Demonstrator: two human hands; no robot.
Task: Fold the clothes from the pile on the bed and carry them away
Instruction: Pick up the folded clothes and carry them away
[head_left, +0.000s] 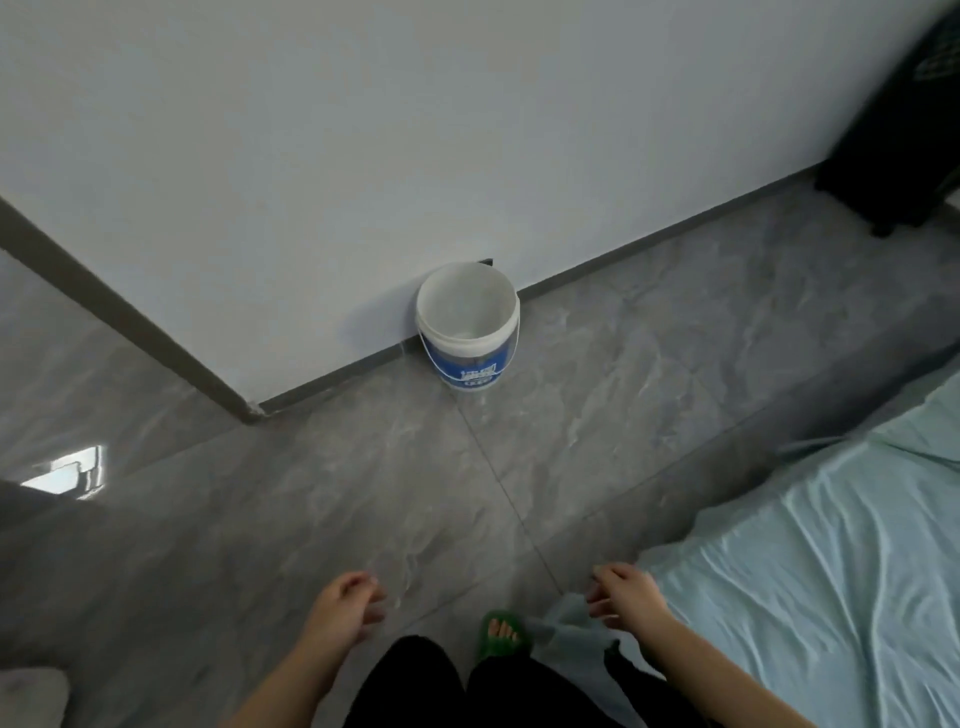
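My right hand (626, 592) hangs low beside the bed (810, 571), its fingers curled onto a small grey garment (569, 631) that droops from them over my right leg. My left hand (345, 605) hangs on the other side with loosely curled fingers and holds nothing. The bed has a wrinkled pale blue-green sheet and fills the lower right. No pile of clothes is in view on the part of the bed that shows.
A white bucket (467, 325) with a blue label stands against the white wall ahead. Grey marble-look floor tiles (311, 493) spread between me and the wall. A black piece of furniture (898, 156) stands at the far right. My foot wears a green slipper (501, 634).
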